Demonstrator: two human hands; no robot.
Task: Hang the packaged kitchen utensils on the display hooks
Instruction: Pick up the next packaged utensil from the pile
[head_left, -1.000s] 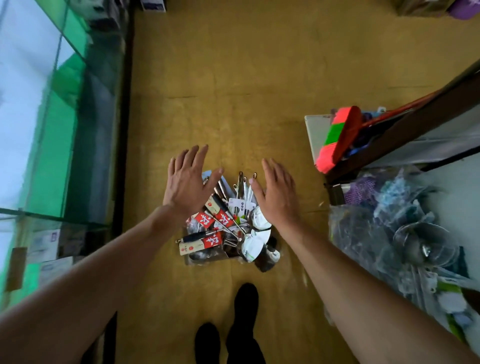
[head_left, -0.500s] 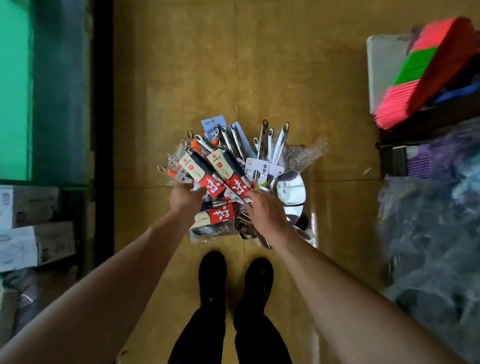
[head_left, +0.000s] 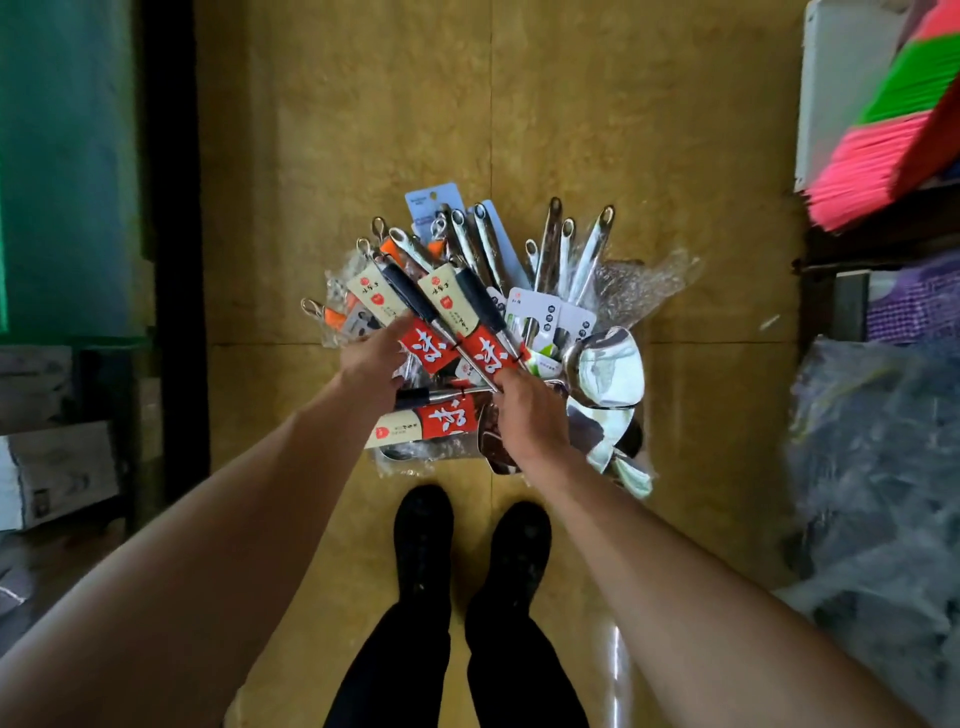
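Note:
A pile of packaged kitchen utensils (head_left: 550, 291) lies on the yellow floor in front of my feet: steel ladles, spatulas and tools with red-and-cream card sleeves, some in clear plastic. My left hand (head_left: 371, 364) is down on the left of the pile, fingers curled round a black-handled utensil with a red sleeve (head_left: 410, 317). My right hand (head_left: 524, 415) grips the shaft of a second red-sleeved utensil (head_left: 480, 332) beside it. A third red-sleeved utensil (head_left: 431, 421) lies flat between my hands. No display hooks are in view.
My two black shoes (head_left: 467, 535) stand just behind the pile. A dark shelf frame (head_left: 174, 249) and cardboard boxes (head_left: 57, 467) line the left. On the right are pink-and-green brooms (head_left: 883, 140) and plastic-wrapped goods (head_left: 878, 467).
A second ago both hands hovered open above the pile. They have dropped onto it and closed on the red-sleeved utensils, and my head has moved closer over the pile.

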